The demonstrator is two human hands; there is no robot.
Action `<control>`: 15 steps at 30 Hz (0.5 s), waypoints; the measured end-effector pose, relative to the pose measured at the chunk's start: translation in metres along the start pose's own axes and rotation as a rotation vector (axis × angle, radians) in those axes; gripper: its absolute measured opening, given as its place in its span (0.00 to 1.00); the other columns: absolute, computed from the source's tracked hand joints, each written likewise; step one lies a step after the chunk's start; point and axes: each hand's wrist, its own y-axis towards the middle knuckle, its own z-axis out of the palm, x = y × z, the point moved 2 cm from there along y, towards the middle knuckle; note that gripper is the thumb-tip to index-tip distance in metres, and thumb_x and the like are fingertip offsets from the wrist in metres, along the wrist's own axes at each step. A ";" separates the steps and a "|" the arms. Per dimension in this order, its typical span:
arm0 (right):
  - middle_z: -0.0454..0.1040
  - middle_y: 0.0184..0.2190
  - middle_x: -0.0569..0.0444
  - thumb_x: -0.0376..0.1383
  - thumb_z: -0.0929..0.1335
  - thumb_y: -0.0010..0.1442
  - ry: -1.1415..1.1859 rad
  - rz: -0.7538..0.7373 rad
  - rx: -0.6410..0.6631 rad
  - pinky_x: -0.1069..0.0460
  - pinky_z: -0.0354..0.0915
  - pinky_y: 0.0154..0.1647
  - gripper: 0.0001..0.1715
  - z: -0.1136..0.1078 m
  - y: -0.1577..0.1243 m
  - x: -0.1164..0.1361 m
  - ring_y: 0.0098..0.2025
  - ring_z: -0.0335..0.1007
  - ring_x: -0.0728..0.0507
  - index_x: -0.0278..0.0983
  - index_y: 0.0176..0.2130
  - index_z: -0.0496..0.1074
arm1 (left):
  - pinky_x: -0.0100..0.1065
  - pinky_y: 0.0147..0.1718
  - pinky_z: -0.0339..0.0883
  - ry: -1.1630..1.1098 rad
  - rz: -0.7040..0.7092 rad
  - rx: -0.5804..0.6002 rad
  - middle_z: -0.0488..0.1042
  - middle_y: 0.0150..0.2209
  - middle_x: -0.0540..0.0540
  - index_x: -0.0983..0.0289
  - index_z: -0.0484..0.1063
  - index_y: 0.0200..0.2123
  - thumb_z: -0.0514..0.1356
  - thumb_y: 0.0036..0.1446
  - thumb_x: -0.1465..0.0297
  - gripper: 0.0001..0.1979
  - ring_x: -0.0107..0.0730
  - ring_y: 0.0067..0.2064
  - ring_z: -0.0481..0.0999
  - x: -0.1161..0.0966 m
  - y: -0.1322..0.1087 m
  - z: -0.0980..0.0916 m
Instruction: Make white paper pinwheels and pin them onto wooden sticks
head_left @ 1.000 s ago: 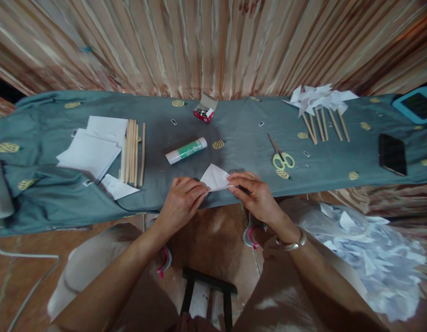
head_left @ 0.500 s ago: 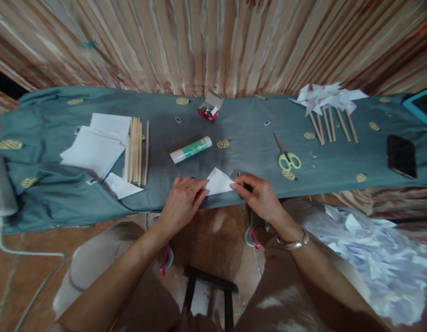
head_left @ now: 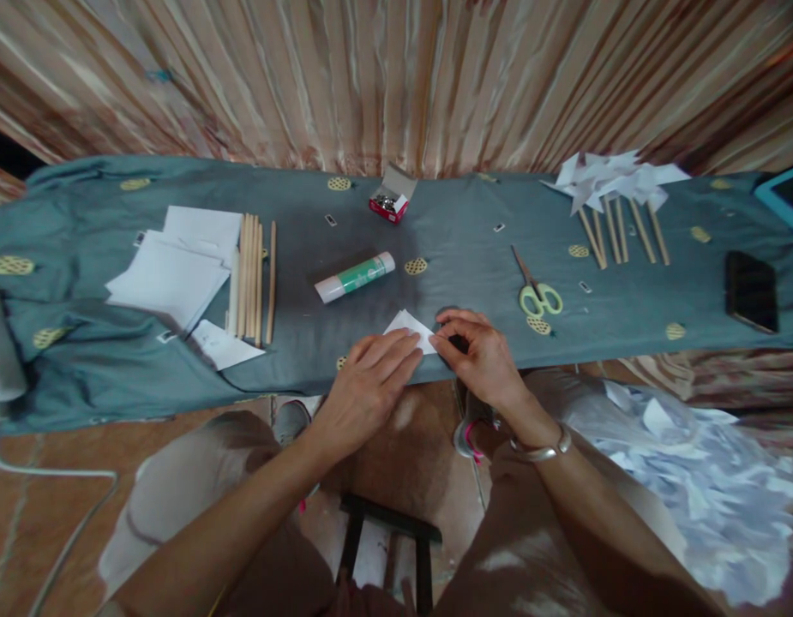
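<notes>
A small folded piece of white paper (head_left: 410,323) lies at the front edge of the cloth-covered table. Across its left part rests my left hand (head_left: 374,377), fingers stretched out flat and pressing on the paper. My right hand (head_left: 477,347) pinches the paper's right corner between thumb and fingertips. Beyond the paper lies a glue stick (head_left: 356,277) with a green label. To the right are scissors (head_left: 534,290) with yellow-green handles, their blades slightly hidden in shadow.
White paper sheets (head_left: 171,274) and several wooden sticks (head_left: 249,278) lie at left. An open red box of small metal pieces (head_left: 389,204) sits at the back. Paper pinwheels on sticks (head_left: 618,184), a phone (head_left: 751,291) and a blue-edged device (head_left: 785,197) are at right. A bag of paper pieces (head_left: 705,480) stands below.
My left hand has gone from pinching the paper's left side to lying flat over it, shifting right. The right hand keeps its pinch at the right corner.
</notes>
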 end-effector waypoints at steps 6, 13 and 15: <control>0.79 0.41 0.49 0.35 0.71 0.56 -0.031 0.010 0.004 0.42 0.66 0.51 0.05 -0.001 0.004 0.002 0.44 0.74 0.40 0.40 0.28 0.75 | 0.50 0.62 0.60 0.039 -0.027 0.068 0.67 0.62 0.66 0.70 0.63 0.59 0.50 0.66 0.75 0.19 0.44 0.65 0.62 -0.008 -0.007 0.018; 0.79 0.39 0.51 0.35 0.72 0.54 -0.032 0.016 -0.008 0.44 0.67 0.48 0.05 0.001 0.007 0.001 0.43 0.74 0.41 0.40 0.26 0.75 | 0.52 0.62 0.60 0.017 -0.030 0.093 0.64 0.63 0.67 0.70 0.59 0.62 0.50 0.66 0.75 0.22 0.46 0.67 0.59 -0.005 -0.011 0.020; 0.79 0.39 0.50 0.35 0.72 0.54 -0.036 0.021 -0.014 0.43 0.67 0.48 0.05 0.001 0.007 0.001 0.43 0.74 0.40 0.40 0.26 0.75 | 0.53 0.63 0.59 0.007 -0.034 0.101 0.64 0.63 0.68 0.69 0.58 0.63 0.49 0.65 0.76 0.23 0.46 0.68 0.58 -0.004 -0.011 0.020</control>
